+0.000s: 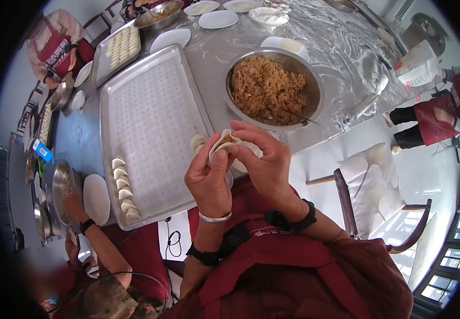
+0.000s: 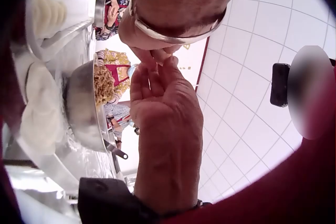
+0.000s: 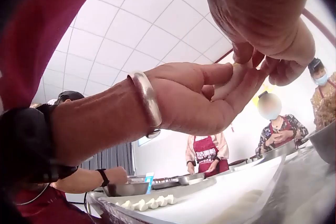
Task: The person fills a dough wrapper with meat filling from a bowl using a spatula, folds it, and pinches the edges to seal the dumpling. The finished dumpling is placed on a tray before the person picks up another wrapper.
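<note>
Above the near edge of the table, both hands hold a dumpling (image 1: 222, 143), its pale wrapper folded up around brown filling that shows at the top. My left hand (image 1: 211, 181) wears a silver bangle and cups the wrapper from the left, thumb against its near side. From the right, my right hand (image 1: 266, 162) pinches the wrapper's edge between thumb and fingers. The right wrist view shows the pale dumpling (image 3: 230, 83) between the left thumb and fingers; in the left wrist view the hands hide it. Loose wrappers (image 1: 242, 159) lie partly hidden behind the hands.
A perforated metal tray (image 1: 152, 106) bears a row of finished dumplings (image 1: 122, 186) along its left side. Beyond the hands stands a steel bowl (image 1: 315, 98) of filling with a utensil in it. Another person's hand (image 1: 73, 204) works at a bowl on the left. A chair (image 1: 371, 191) stands at right.
</note>
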A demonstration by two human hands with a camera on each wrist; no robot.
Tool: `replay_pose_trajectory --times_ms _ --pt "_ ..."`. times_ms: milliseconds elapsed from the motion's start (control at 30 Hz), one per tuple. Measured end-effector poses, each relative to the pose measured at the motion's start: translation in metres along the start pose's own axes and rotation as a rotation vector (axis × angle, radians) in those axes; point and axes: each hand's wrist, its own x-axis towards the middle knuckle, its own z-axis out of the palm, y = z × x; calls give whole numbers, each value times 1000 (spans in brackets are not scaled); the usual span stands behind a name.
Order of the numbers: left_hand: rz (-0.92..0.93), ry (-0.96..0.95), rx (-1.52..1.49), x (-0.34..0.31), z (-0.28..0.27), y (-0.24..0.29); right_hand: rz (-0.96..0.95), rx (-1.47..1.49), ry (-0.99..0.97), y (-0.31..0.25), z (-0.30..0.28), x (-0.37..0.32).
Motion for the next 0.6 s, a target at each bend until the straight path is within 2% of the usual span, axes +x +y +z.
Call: replay_pose_trajectory --times_ms 200,400,500,600 --pt "20 -41 -26 -10 -1 0 113 199 -53 -2 -5 -3" --pt "24 -27 2 -18 -9 2 9 127 -167 0 -12 -6" --pt "13 -26 37 -24 -13 1 56 209 -258 1 -12 -12" --pt "4 -26 47 -30 -14 -1 181 354 -235 6 -9 -21"
